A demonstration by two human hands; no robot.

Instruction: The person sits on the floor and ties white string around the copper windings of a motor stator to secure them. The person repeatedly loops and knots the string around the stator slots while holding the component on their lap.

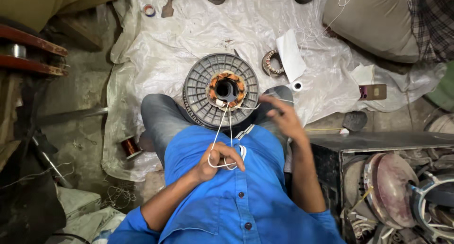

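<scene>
Two hands at work over one wound motor core, catalogued left to right:

- Copper wire spool (128, 146): small, lying on the floor beside our left knee, well apart from both hands.
- Left hand (218, 160): we hold it closed against our blue shirt (236, 196), fingers curled round a loop of white cord (222, 130); the cord runs taut from this fist up to the core.
- Grey ribbed disc (198, 88): round, resting on our lap between the knees, bearing the core at its centre.
- Stator core (227, 87): copper windings ringed about a dark bore; the white cord enters at its near edge, where white sleeving shows.
- Right hand (283, 117): raised just right of the disc, blurred; its fingers look drawn together on the cord's other end, though we cannot tell the grip for sure.
- Second stator (271, 63): smaller, on the white sheet (156, 59), beside a folded paper (290, 55).
- Step, as we judge it: lacing the windings, cord being pulled tight. The next pass would call for even tension from both hands and care not to nick the copper.
</scene>
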